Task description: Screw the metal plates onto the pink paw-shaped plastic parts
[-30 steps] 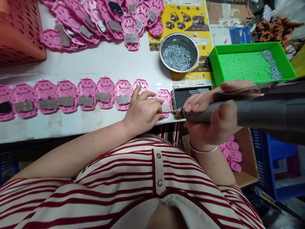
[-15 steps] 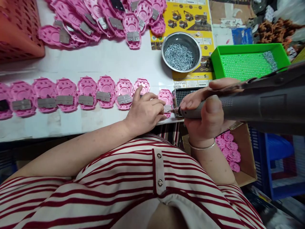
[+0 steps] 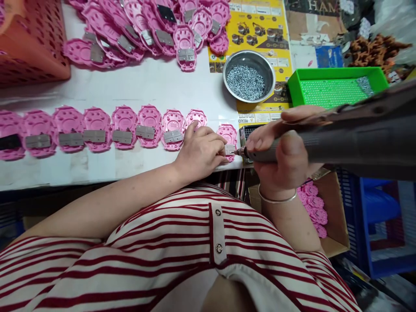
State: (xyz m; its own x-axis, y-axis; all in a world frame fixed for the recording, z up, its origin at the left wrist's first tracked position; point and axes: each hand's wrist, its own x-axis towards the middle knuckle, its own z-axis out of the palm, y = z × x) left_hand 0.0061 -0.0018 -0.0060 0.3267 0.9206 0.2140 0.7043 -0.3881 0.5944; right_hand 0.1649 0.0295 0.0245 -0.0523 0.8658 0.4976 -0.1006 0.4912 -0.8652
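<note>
My right hand (image 3: pixel 281 151) is wrapped round a dark grey power screwdriver (image 3: pixel 351 134) that lies almost level, its bit pointing left. The bit's tip meets the grey plate (image 3: pixel 229 150) on a pink plastic casing (image 3: pixel 226 132) near the table's front edge. With its fingers curled, my left hand (image 3: pixel 203 149) grips the left side of that same casing. Another pink casing (image 3: pixel 196 117) is partly covered by my left hand. Leftward runs a row of several similar pink casings (image 3: pixel 149 117), most with grey plates and one with a black plate.
A steel bowl (image 3: pixel 227 84) of small screws stands behind the hands. Right of it is a green tray (image 3: pixel 338 73). Pink casings (image 3: pixel 136 17) are heaped at the back, beside an orange basket (image 3: pixel 35 43). Below on the right, a cardboard box (image 3: pixel 338 216) holds pink parts.
The whole view has shifted slightly, with the row and heap appearing a little further right. Both hands keep their hold, and the bit stays at the grey plate.
</note>
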